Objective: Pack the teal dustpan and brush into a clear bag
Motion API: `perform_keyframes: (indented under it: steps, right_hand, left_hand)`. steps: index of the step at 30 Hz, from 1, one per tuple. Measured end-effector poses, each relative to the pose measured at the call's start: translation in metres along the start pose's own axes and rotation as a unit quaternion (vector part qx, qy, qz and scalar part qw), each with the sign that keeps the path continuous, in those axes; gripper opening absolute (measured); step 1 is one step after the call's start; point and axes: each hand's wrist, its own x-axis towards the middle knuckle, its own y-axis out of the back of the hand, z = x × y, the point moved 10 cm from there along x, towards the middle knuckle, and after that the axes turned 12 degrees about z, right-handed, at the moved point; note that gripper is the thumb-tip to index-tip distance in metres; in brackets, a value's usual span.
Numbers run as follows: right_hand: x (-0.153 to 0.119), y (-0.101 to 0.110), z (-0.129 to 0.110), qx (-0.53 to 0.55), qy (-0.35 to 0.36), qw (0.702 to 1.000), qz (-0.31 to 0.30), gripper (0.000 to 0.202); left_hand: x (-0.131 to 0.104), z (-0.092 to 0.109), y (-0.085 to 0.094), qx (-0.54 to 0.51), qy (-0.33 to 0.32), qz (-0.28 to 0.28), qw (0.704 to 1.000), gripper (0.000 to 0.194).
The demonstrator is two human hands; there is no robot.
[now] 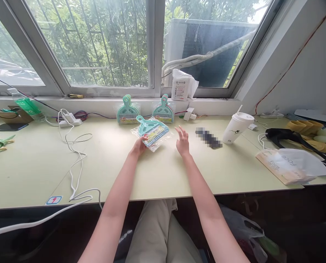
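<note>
My left hand (pixel 140 147) grips the lower left corner of a teal mini dustpan and brush set (pixel 154 132) in a clear plastic bag, tilted above the table. The set has a looped handle, a blue-striped brush part and a yellow label. To its right, my right hand (pixel 183 142) is raised with fingers apart and holds nothing. Behind, against the wall below the window, stand two stacks of similar bagged dustpan sets, a left stack (pixel 128 110) and a right stack (pixel 163 109). The held set partly covers the lower edge of both stacks.
Right of my hands are a blurred-out dark flat object (pixel 208 137), a white cup with a straw (pixel 237 128) and a tissue pack (pixel 280 166). White cables (pixel 79 157) trail over the left of the pale table (pixel 157 175). A green-labelled bottle (pixel 27 106) leans at far left.
</note>
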Motion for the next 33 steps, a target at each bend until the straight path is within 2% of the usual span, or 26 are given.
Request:
perform_keyframes:
  steps: [2, 5, 7, 16, 18, 20, 23, 26, 28, 30, 33]
  right_hand:
    - [-0.005, -0.006, -0.016, -0.057, 0.097, 0.993, -0.030, 0.061]
    - [-0.006, -0.012, -0.023, -0.055, 0.137, 0.988, -0.044, 0.034]
    - [-0.002, -0.011, -0.018, -0.029, 0.117, 0.992, -0.031, 0.018]
    - [0.004, -0.007, 0.010, 0.033, 0.013, 0.999, 0.029, 0.008]
    - [0.002, -0.011, 0.021, 0.073, -0.034, 0.997, 0.018, 0.014]
    - [-0.002, -0.020, 0.036, 0.122, -0.102, 0.987, -0.020, 0.032]
    - [-0.013, -0.037, 0.062, 0.166, -0.214, 0.959, -0.085, 0.057]
    - [-0.016, -0.047, 0.072, 0.211, -0.258, 0.936, -0.113, 0.056]
    - [-0.011, -0.043, 0.075, 0.224, -0.259, 0.936, -0.078, 0.051]
    - [-0.007, -0.031, 0.079, 0.209, -0.264, 0.942, -0.011, 0.050]
    - [-0.004, -0.021, 0.079, 0.185, -0.260, 0.947, 0.048, 0.046]
  left_hand:
    - [0.002, -0.002, 0.004, 0.007, 0.005, -0.003, 1.000, 0.047]
    - [0.001, -0.007, -0.001, 0.038, 0.019, -0.035, 0.998, 0.046]
    - [-0.002, -0.010, -0.006, 0.066, 0.032, -0.062, 0.995, 0.047]
    - [-0.017, -0.020, -0.020, 0.161, 0.060, -0.167, 0.971, 0.056]
    - [-0.019, -0.023, -0.022, 0.183, 0.059, -0.181, 0.965, 0.058]
    - [-0.020, -0.027, -0.023, 0.205, 0.061, -0.186, 0.959, 0.061]
    - [-0.022, -0.027, -0.023, 0.234, 0.055, -0.179, 0.954, 0.063]
    - [-0.024, -0.015, -0.029, 0.241, -0.001, -0.171, 0.955, 0.058]
    - [-0.024, -0.004, -0.032, 0.241, -0.060, -0.154, 0.956, 0.059]
    - [-0.020, 0.002, -0.032, 0.264, -0.115, -0.119, 0.950, 0.060]
    - [-0.004, 0.006, -0.024, 0.304, -0.181, -0.033, 0.935, 0.057]
